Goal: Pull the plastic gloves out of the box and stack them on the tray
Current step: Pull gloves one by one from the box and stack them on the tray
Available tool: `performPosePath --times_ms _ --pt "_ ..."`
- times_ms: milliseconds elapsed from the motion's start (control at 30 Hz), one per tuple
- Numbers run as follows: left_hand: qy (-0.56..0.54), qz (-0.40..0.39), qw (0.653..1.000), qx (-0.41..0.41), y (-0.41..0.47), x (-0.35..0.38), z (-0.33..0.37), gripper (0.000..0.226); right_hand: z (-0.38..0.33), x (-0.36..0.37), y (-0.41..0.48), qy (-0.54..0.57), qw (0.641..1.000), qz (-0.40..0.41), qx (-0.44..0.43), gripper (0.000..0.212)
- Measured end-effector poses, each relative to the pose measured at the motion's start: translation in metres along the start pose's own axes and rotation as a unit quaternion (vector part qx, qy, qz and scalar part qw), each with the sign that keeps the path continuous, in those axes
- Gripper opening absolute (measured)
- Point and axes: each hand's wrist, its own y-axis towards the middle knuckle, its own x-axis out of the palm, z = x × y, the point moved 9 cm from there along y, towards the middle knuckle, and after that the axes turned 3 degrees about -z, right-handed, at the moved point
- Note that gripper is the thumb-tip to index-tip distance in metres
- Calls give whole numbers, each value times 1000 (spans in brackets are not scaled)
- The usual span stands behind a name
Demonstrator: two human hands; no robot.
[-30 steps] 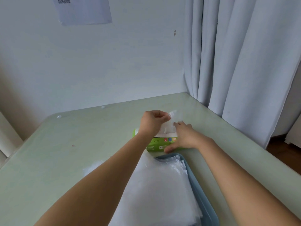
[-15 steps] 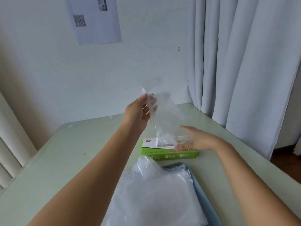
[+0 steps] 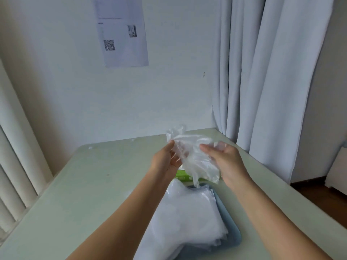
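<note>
Plastic glove [image 3: 195, 160] hangs crumpled above the table [image 3: 93, 184]. The left hand [image 3: 165, 160] pinches it; the right hand [image 3: 227, 162] grips its other side.

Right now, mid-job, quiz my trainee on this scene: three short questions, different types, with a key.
1. True or false: the glove pinched by the left hand lies flat on the tray.
2. Which colour is the box? A red, B green, C black.
3. Fill in: the stack of gloves rests on the ___.
Key: 1 false; 2 B; 3 tray.
</note>
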Motion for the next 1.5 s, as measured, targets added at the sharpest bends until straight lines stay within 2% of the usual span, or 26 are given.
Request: performPosePath --times_ms 100,167,200,267,333,367,467,533,600,633,700,767,867,967,1000,1033,1100,1167,1233,1300,1367,1433,1500 --pt "53 40 998 5 -19 -21 2 16 -14 -9 -5 14 1000 15 -18 17" --pt "119 54 991 32 -29 -31 13 13 -29 -4 -7 -1 1000 -17 -18 7" --pt "167 62 983 52 -34 -35 20 13 -38 2 -9 -5 999 -42 -18 8" --pt "284 74 950 108 -46 -38 37 16 -53 11 -10 28 996 -88 -10 25" --pt "413 43 896 157 -64 -29 44 14 -54 16 -11 87 989 -109 50 29" --pt "477 0 863 169 -76 -21 37 13 -46 17 -12 130 981 -111 95 32" --pt "650 -163 722 170 -115 1 -12 10 -6 20 -25 254 938 -88 218 31" --pt "733 -220 623 158 -131 2 -47 25 31 20 -42 245 925 -55 285 23" --pt "780 -240 568 110 -133 -8 -72 36 69 17 -62 197 920 -43 335 18" --pt "793 -246 551 86 -131 -13 -82 38 86 14 -69 193 914 -40 355 21" --pt "802 -249 542 48 -131 -24 -96 35 112 9 -84 220 891 -44 394 27" --pt "815 -249 522 26 -135 -31 -105 35 124 5 -89 218 884 -54 410 34" --pt "865 -227 447 -5 -145 -43 -111 53 123 4 -85 211 895 -52 390 32" --pt "927 -161 335 -43 -141 -65 -100 51 127 0 -81 150 904 -58 397 31" --pt "941 -126 305 -67 -138 -77 -91 51 127 -1 -82 141 902 -63 403 30" --pt "948 -80 291 -101 -134 -92 -79 55 128 -2 -82 141 901 -59 406 30" --pt "948 10 277 -160 -134 -113 -49 64 127 -3 -81 133 904 -63 402 32" --pt "947 68 264 -171 -141 -116 -23 66 124 -1 -82 134 906 -74 394 34" --pt "957 77 260 -103 -148 -94 -9 63 121 1 -81 133 909 -88 385 34" --pt "963 39 267 2 -152 -63 -11 54 116 4 -80 131 912 -102 376 29" --pt "950 -26 304 68 -155 -41 -26 39 103 9 -79 129 915 -119 362 23" --pt "927 -95 351 89 -157 -33 -46 25 81 14 -71 116 931 -137 319 23" --pt "896 -157 406 89 -155 -32 -66 23 47 19 -60 98 944 -168 267 23"
